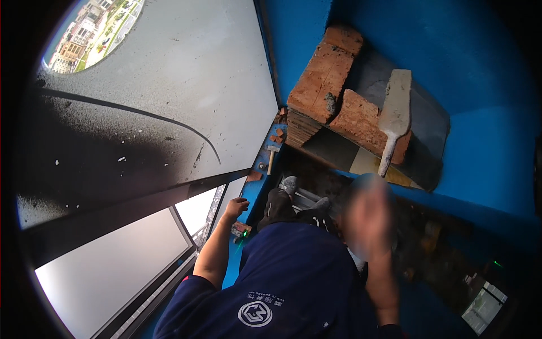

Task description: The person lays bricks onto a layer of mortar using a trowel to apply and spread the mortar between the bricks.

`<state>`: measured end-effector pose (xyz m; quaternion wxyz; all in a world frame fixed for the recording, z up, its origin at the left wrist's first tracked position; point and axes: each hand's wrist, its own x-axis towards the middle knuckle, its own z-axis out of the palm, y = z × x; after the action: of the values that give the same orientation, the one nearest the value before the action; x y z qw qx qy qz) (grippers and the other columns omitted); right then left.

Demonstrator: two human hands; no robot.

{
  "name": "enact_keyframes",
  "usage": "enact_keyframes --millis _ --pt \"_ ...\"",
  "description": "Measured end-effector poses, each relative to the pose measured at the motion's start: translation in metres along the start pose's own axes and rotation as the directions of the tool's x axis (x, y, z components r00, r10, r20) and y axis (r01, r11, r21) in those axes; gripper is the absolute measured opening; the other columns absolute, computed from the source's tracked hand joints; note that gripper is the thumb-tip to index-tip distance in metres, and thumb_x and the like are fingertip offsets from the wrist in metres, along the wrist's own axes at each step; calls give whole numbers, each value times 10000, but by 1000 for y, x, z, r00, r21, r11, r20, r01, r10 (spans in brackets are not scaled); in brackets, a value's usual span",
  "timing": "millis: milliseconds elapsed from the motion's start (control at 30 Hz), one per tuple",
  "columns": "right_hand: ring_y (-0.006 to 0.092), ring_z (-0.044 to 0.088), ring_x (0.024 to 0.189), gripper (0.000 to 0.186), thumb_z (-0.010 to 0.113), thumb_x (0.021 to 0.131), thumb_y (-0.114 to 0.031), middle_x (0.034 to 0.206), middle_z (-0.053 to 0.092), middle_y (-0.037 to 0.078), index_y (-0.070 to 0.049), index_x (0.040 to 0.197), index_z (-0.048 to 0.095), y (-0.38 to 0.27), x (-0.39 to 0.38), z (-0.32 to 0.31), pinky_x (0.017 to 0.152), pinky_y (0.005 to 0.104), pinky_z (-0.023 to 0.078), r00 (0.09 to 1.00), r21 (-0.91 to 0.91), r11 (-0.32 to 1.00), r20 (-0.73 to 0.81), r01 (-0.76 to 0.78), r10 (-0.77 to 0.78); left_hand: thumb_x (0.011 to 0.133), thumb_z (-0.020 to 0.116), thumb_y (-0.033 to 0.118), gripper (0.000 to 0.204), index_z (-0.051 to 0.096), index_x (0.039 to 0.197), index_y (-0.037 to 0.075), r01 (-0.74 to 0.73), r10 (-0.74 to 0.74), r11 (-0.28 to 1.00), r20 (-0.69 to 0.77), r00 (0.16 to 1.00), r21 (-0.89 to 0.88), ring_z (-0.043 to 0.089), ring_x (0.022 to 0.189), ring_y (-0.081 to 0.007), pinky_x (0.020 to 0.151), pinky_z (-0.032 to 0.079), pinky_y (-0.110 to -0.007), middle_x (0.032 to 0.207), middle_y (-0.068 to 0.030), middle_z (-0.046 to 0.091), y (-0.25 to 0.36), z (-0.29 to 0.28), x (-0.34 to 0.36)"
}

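My right hand is blurred, so its fingers do not show singly. The neck of a mortar-smeared trowel runs down into it, and the blade points away from me over the bricks. A stack of red bricks stands at the upper right, with a dab of grey mortar on one. Beside it lies a broken-edged brick, partly behind the trowel. My left hand is closed, held over the blue ledge at the left; whatever it may hold is too small to make out.
Along the blue ledge lie a wooden-handled hammer, brick fragments and a small device with a green light. Blue walls close in the right side. A grey speckled panel and windows stand at left.
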<state>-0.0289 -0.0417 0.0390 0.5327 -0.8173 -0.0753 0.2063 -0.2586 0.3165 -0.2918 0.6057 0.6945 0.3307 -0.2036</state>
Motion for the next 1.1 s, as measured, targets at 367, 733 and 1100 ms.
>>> enact_keyframes --millis 367,733,1100 --pt "99 438 588 202 430 971 -220 687 469 -18 -86 855 529 -13 16 47 508 253 359 977 -57 976 -30 208 -210 858 609 240 311 598 1091 33 286 -283 958 109 953 -8 649 798 -148 603 456 -277 903 -45 660 70 8 32" --pt "128 496 801 192 427 971 -215 913 516 39 -60 1041 516 -1 -16 33 691 258 406 1000 37 999 -20 -21 22 852 626 222 268 622 1032 24 235 -237 972 74 969 31 633 711 -135 537 442 -246 833 -45 654 81 -4 46" --pt "135 609 837 284 425 979 -228 943 622 105 -41 1110 593 96 -38 12 709 256 480 937 -7 939 62 -344 344 826 639 175 212 653 882 -29 -328 308 825 120 944 460 612 619 -161 596 480 -302 728 -92 653 155 23 26"
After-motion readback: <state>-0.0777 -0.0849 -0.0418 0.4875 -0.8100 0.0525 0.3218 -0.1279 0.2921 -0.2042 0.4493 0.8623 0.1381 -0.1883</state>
